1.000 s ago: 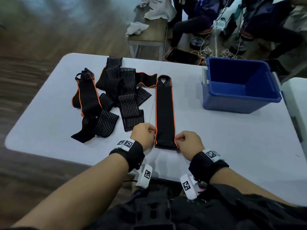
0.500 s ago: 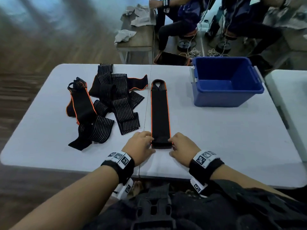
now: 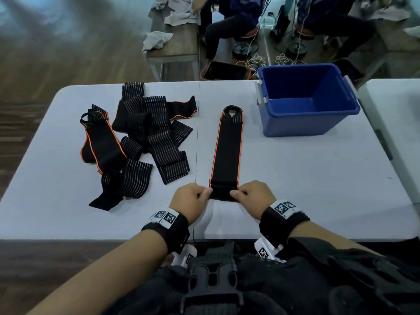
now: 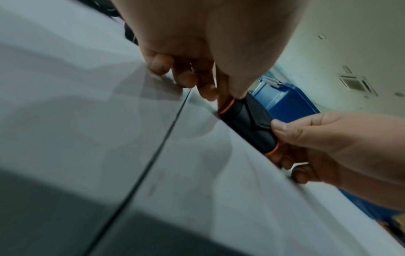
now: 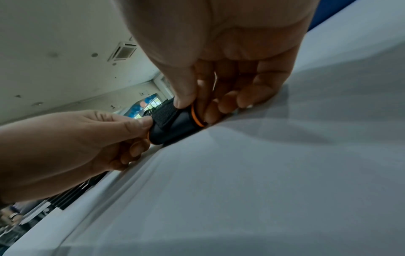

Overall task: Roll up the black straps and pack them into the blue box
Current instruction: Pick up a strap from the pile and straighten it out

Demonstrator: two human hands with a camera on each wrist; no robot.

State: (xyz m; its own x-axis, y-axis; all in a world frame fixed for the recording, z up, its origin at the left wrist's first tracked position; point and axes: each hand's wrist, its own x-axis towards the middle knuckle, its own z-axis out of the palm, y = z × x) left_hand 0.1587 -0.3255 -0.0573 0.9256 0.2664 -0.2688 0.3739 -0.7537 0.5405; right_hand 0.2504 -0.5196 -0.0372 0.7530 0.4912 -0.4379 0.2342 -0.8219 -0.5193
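A black strap with orange edges (image 3: pixel 227 146) lies straight on the white table (image 3: pixel 295 178), its looped end far from me. Its near end is turned over into a small roll (image 3: pixel 223 192) (image 4: pixel 247 121) (image 5: pixel 173 124). My left hand (image 3: pixel 193 201) (image 4: pixel 219 86) pinches the roll's left end and my right hand (image 3: pixel 252 196) (image 5: pixel 197 100) pinches its right end, thumbs on top. The blue box (image 3: pixel 306 98) stands at the table's far right, with nothing visible inside.
A heap of several more black straps (image 3: pixel 136 144), some striped and some orange-edged, lies on the table's left half. Beyond the far edge stand a wooden bench with cloths (image 3: pixel 172 42) and seated people (image 3: pixel 284 23). A second white table (image 3: pixel 400 123) adjoins on the right.
The strap's near end has been folded over into a small roll and the roll has advanced a little away from me. Both hands keep pinching it.
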